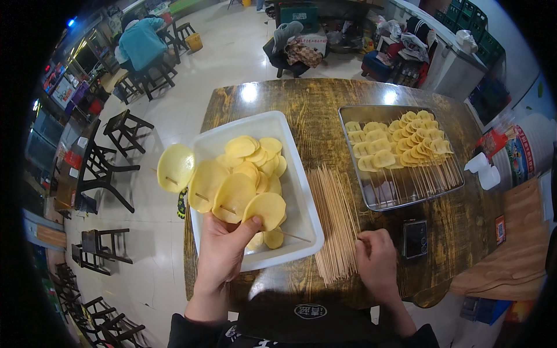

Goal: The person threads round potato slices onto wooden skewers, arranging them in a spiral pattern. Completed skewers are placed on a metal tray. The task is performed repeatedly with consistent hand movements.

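My left hand (228,241) grips a bamboo skewer (296,235) threaded through several thin, pale yellow slices (235,195), apparently potato. The thumb presses on the nearest slice, and the skewer's bare end points right. This skewer is above a white plastic tub (315,209), where a heap of loose slices (259,156) lies. To the tub's right is a thick pile of bamboo skewers (333,222). At that pile's right edge, my right hand (377,261) has its fingers closed on the end of one skewer; part of the grip is hidden.
A metal tray (370,202) holds rows of skewered slices (409,139) at the table's far right. Nearer me lies a dark phone (414,239). White containers (483,169) and stacked tubs (533,143) stand at right. Stools (126,128) and a seated person (141,43) are leftward.
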Demonstrator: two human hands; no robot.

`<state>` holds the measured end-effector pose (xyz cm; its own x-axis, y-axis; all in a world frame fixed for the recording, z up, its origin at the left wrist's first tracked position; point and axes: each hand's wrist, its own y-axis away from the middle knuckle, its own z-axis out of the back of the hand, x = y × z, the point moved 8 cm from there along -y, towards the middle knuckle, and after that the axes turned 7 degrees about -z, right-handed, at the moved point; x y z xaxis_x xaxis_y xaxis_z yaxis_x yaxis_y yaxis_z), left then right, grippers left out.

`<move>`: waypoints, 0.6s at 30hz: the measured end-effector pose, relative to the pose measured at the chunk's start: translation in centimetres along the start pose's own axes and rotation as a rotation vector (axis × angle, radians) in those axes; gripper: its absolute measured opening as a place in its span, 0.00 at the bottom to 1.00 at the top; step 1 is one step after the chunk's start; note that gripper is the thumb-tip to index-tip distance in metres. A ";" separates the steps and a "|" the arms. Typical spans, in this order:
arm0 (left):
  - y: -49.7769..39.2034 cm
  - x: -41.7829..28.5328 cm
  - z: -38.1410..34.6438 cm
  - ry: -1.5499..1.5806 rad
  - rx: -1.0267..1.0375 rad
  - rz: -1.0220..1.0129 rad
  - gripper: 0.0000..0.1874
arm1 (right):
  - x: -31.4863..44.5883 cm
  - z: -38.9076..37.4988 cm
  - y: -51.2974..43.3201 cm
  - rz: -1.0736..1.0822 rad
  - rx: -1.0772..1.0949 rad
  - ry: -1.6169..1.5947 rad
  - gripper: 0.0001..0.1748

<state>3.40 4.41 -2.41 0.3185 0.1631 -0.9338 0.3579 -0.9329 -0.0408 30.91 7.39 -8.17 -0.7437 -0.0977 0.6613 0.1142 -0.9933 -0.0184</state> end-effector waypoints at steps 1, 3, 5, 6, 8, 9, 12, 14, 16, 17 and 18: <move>-0.1 -0.2 -0.1 0.016 0.020 -0.016 0.27 | -1.2 0.3 0.2 -0.037 -0.015 0.048 0.09; -0.3 -0.2 -0.3 -0.086 0.039 0.001 0.27 | -2.8 0.2 0.5 -0.084 -0.033 0.114 0.08; -0.4 -0.4 -1.0 -0.088 0.106 -0.008 0.27 | -3.7 -0.3 0.4 -0.110 -0.041 0.147 0.08; -0.5 -0.2 -1.0 -0.103 0.083 0.021 0.27 | -4.0 -0.5 0.3 -0.122 -0.034 0.179 0.07; -0.6 -0.3 -1.4 -0.019 0.090 0.020 0.28 | -4.5 -1.1 0.0 -0.150 -0.007 0.240 0.07; -0.7 -0.1 -1.3 -0.003 0.061 0.045 0.28 | -4.6 -1.3 -0.1 -0.160 0.001 0.265 0.07; -1.2 0.1 -1.1 0.112 0.038 0.050 0.29 | -5.0 -1.4 -0.5 -0.181 0.024 0.333 0.07; -1.4 0.0 -0.9 0.169 0.037 0.035 0.29 | -4.8 -1.1 -0.6 -0.186 0.039 0.370 0.07; -1.5 0.4 -0.4 0.187 0.025 0.100 0.29 | -3.6 -0.1 -0.3 -0.121 0.013 0.307 0.07; -1.6 0.4 -0.4 0.215 0.041 0.109 0.28 | -3.2 0.4 0.0 -0.128 0.016 0.293 0.07; -1.7 0.4 -0.1 0.205 0.038 0.110 0.28 | -2.5 0.8 0.4 -0.094 0.022 0.305 0.07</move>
<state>3.04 6.10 -2.63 0.5263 0.1183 -0.8420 0.2795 -0.9593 0.0399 33.32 7.29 -9.22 -0.9146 -0.0233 0.4036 0.0476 -0.9976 0.0503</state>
